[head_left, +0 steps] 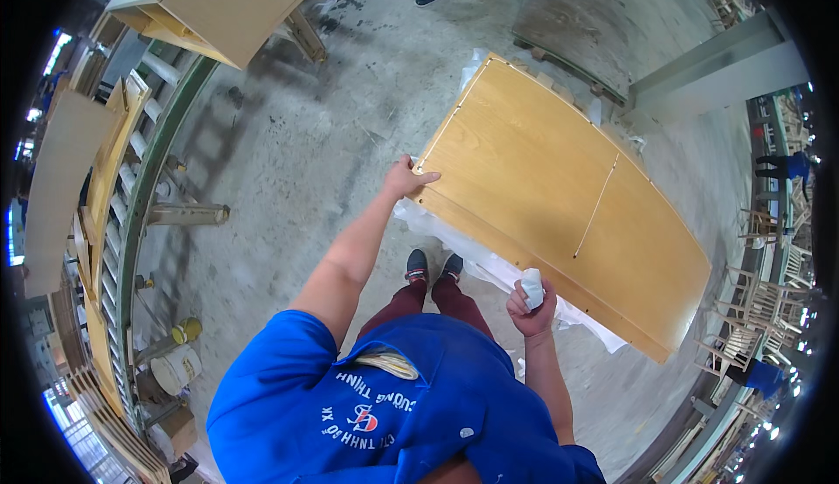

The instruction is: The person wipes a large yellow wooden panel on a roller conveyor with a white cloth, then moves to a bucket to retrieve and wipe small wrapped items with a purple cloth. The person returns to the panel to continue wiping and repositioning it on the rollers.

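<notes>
A large varnished wooden panel [524,152] lies slanting in front of me, with thin pale grooves and small holes in its face. Its near-left corner is in the grip of my left hand [407,178], thumb on top and fingers around the edge. My right hand [533,314] is closed around a small folded white pad [532,290], held up close to the panel's near edge; whether it is cloth or paper I cannot tell. White wrapping sheet [454,239] sticks out from under the panel. What supports the panel is mostly hidden.
A roller conveyor [157,169] with wooden boards runs along the left. Beyond its far end stands a pale wooden cabinet [232,8]. A dark flat board [572,25] and a grey post [717,69] are behind the panel. Wooden chairs [743,335] crowd the right.
</notes>
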`<state>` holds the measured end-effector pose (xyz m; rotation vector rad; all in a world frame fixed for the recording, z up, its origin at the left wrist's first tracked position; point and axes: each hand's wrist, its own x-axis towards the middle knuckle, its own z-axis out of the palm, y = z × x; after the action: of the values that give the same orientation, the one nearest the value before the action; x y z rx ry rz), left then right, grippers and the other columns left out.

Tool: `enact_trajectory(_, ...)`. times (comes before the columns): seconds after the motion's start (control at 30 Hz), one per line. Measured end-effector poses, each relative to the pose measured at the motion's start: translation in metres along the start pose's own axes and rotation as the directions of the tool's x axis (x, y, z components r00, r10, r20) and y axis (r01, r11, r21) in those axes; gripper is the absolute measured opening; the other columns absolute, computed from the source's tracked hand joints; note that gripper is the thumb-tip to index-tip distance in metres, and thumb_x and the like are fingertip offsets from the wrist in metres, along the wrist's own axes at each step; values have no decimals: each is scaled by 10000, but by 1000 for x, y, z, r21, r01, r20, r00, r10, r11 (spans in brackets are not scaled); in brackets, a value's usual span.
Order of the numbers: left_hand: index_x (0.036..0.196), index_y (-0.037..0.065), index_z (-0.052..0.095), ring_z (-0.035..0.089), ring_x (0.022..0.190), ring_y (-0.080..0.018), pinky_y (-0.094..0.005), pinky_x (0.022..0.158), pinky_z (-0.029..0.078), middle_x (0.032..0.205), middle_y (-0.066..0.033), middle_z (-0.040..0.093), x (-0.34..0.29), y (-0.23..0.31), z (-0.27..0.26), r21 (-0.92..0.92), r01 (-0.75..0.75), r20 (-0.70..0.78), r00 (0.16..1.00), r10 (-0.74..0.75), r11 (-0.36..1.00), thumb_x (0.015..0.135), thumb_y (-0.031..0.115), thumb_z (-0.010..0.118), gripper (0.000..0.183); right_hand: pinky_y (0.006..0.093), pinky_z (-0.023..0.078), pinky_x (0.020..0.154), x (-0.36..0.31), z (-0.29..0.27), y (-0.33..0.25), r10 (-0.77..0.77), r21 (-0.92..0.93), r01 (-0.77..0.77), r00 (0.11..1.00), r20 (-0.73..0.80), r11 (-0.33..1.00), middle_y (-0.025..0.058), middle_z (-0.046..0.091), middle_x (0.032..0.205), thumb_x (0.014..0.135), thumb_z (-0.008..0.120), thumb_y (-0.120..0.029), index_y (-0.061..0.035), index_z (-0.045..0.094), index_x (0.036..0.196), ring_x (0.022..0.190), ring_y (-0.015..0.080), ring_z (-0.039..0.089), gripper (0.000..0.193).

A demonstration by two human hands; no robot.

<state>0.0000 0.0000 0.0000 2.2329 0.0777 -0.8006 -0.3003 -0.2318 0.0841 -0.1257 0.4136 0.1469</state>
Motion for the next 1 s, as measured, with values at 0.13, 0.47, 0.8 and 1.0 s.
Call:
enact_trajectory(0.13, 983, 26, 488, 625, 734, -254, -366, 476, 522, 873, -137, 607, 1, 11, -4, -15, 19, 85, 996, -18, 1000, 518, 612, 786, 805, 274, 321, 468, 2, -9, -14, 29, 4, -29, 999, -40, 1000, 78, 504, 680, 906, 443, -340, -82, 536, 1146, 475, 142, 398, 365)
enact_trajectory(0.47, 903, 76, 519, 619, 747, -213, -370, 507, 523, 826, -84, 621, 12, 11, -24, -24, 82, 212, 974, -75, 996, 568, 551, 800, 646, 279, 302, 444, 22, -6, -54, 63, -60, -71, 991, -120, 996, 66, 490, 646, 902, 439, -329, -103, 543, 1097, 467, 148, 397, 316)
enact_trajectory(0.8, 1020, 74, 572, 631, 796, -192, -332, 601, 524, 937, -61, 628, -7, -1, -36, -275, 91, 197, 980, -37, 957, 763, 396, 680, 425, 269, 298, 425, 39, 3, -81, 118, -110, -130, 987, -108, 985, 73, 460, 619, 892, 446, -332, -98, 552, 1075, 416, 134, 362, 315)
enact_trajectory(1.0, 1161, 88, 500, 635, 837, -210, -314, 646, 497, 1055, -60, 588, -85, -84, -30, -685, 138, -7, 980, -196, 715, 863, 315, 532, 376, 272, 292, 418, 82, 24, -55, 303, -150, -293, 952, 48, 944, 72, 467, 627, 888, 449, -358, -109, 542, 1127, 422, 132, 367, 357)
